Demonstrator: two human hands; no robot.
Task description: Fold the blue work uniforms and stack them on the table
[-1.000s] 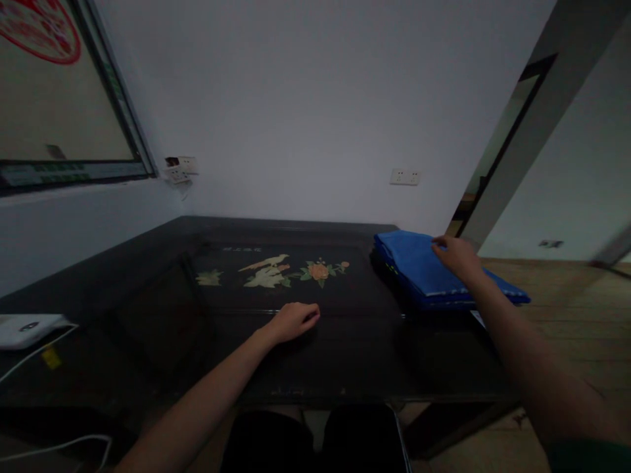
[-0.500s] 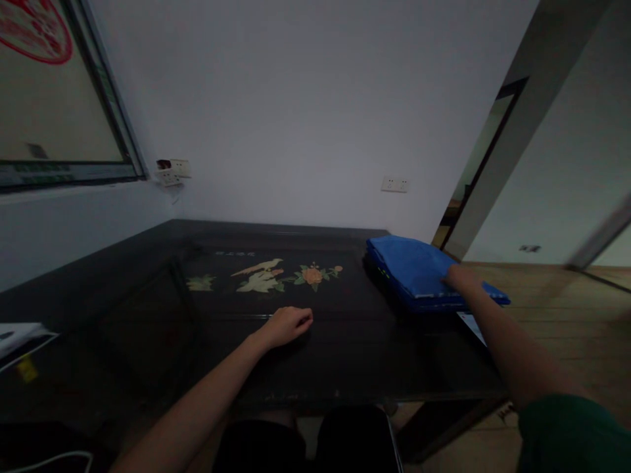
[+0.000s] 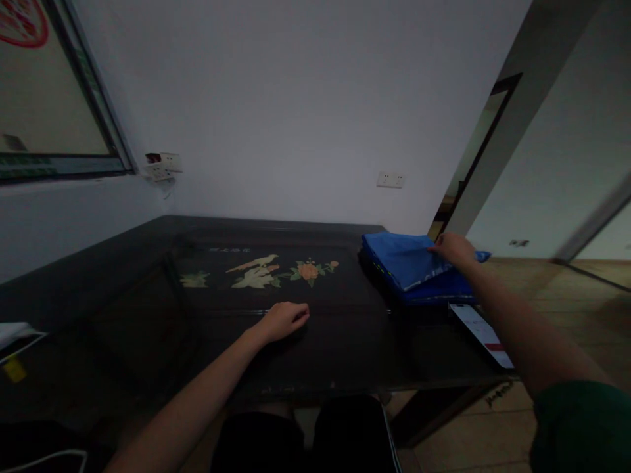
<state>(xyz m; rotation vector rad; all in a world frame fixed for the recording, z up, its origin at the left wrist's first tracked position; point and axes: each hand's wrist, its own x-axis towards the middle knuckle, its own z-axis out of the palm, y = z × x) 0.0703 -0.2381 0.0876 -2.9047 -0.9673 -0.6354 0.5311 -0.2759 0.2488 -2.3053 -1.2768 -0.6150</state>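
Note:
A stack of folded blue cloth-like pieces (image 3: 434, 289) lies at the right end of the dark table; whether they are cloths or bags I cannot tell. My right hand (image 3: 454, 249) pinches the edge of the top blue piece (image 3: 397, 249) and lifts that side, so the pieces beneath show. My left hand (image 3: 283, 320) rests on the tabletop with its fingers curled in and nothing visible in them. Its nearest neighbour is the flower and bird picture (image 3: 308, 270) set in the table's surface.
The dark table (image 3: 340, 355) stands against a white wall with a socket (image 3: 390, 179). A phone with a lit screen (image 3: 480, 334) lies by the right edge, below the stack. White items (image 3: 14, 334) sit at the far left. Wooden floor (image 3: 557, 315) shows on the right.
My right hand has moved up and slightly left, raising the top blue piece's near edge. More of the phone has come into view. My left hand stays in place on the table.

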